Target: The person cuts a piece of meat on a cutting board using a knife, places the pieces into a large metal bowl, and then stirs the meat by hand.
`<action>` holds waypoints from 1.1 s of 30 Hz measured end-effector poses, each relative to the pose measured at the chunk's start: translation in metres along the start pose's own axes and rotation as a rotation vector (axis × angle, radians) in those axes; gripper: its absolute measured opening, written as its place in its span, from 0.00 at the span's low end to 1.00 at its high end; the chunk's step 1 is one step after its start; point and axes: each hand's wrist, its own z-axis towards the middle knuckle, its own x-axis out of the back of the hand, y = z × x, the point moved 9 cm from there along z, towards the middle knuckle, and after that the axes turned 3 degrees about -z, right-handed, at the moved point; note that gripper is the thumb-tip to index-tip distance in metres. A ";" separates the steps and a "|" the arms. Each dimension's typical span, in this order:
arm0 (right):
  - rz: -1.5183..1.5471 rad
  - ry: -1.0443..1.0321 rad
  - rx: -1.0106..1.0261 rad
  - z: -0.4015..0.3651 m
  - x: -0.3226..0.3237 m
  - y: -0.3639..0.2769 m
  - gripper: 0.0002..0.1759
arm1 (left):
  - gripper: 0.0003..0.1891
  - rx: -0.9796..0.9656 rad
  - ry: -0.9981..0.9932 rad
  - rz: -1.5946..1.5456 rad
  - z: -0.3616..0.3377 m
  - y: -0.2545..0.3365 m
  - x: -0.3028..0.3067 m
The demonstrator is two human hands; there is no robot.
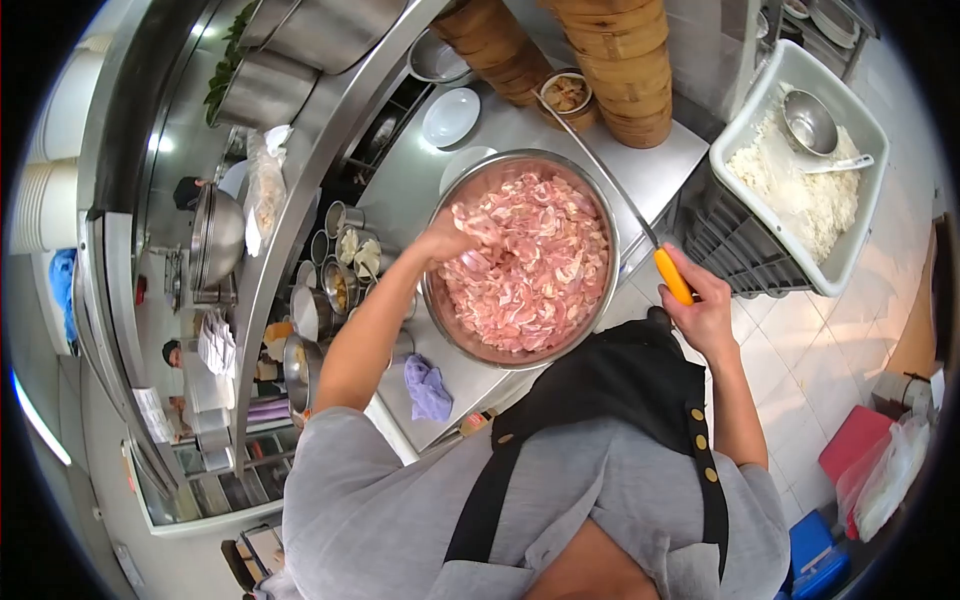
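Note:
A large steel bowl (612, 262) holds many pieces of raw pink meat (535, 270). My left hand (452, 238) reaches over the bowl's left rim into the meat; its fingers are blurred and partly hidden there. To the right of the bowl, my right hand (700, 302) is closed around the yellow handle (673, 277) of a long, thin metal tool (607, 172). The tool slants up and left past the bowl's rim, its far end near a small bamboo steamer (567, 93) with food inside.
Tall stacks of bamboo steamers (618, 65) stand at the back of the steel table (685, 150). Right of it, a white basket (868, 180) holds white rice-like food and a ladle (810, 122). A purple cloth (427, 388), metal containers and shelving are left. People are partly visible beyond the shelf.

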 end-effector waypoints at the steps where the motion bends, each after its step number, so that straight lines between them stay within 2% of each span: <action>1: -0.007 -0.021 -0.031 0.002 -0.001 0.002 0.31 | 0.24 -0.044 -0.075 -0.158 -0.020 0.029 0.008; 2: -0.015 -0.041 -0.063 0.004 -0.003 0.006 0.31 | 0.24 -0.037 -0.062 -0.163 -0.033 0.042 0.020; 3: -0.018 -0.058 -0.069 0.005 -0.005 0.010 0.32 | 0.25 -0.062 -0.027 -0.301 -0.045 0.054 0.033; 4: -0.012 -0.068 -0.063 0.007 -0.007 0.010 0.32 | 0.26 -0.089 0.009 -0.439 -0.052 0.057 0.044; 5: -0.012 -0.072 -0.062 0.010 -0.008 0.010 0.31 | 0.26 -0.083 0.020 -0.443 -0.053 0.052 0.053; 7: -0.004 -0.079 -0.058 0.015 -0.012 0.010 0.31 | 0.24 -0.148 -0.065 -0.636 -0.056 0.055 0.064; 12: 0.005 -0.087 -0.030 0.025 -0.017 0.008 0.30 | 0.16 -0.099 0.088 -0.549 -0.065 0.071 0.073; 14: 0.003 -0.099 -0.023 0.027 -0.019 0.008 0.30 | 0.17 -0.068 0.089 -0.469 -0.071 0.083 0.072; 15: -0.004 -0.109 -0.016 0.029 -0.020 0.009 0.30 | 0.16 -0.074 0.089 -0.465 -0.057 0.062 0.074; 18: -0.003 -0.116 -0.006 0.030 -0.022 0.009 0.30 | 0.14 0.001 0.054 -0.411 -0.057 0.059 0.069; 24: -0.009 -0.129 -0.029 0.026 -0.020 0.013 0.31 | 0.19 -0.028 -0.015 -0.375 -0.054 0.077 0.060; 27: -0.002 -0.098 0.000 0.021 -0.018 0.015 0.31 | 0.21 0.046 -0.042 -0.268 -0.043 0.073 0.049; 29: 0.003 -0.102 -0.030 0.018 -0.018 0.019 0.31 | 0.28 -0.291 0.135 0.317 -0.021 0.095 0.025; 31: 0.002 -0.107 -0.063 0.016 -0.017 0.020 0.31 | 0.39 -0.343 0.127 0.249 0.012 0.078 -0.056; 33: 0.014 -0.140 -0.106 0.014 -0.019 0.021 0.31 | 0.38 -0.503 0.377 0.739 0.036 0.062 -0.140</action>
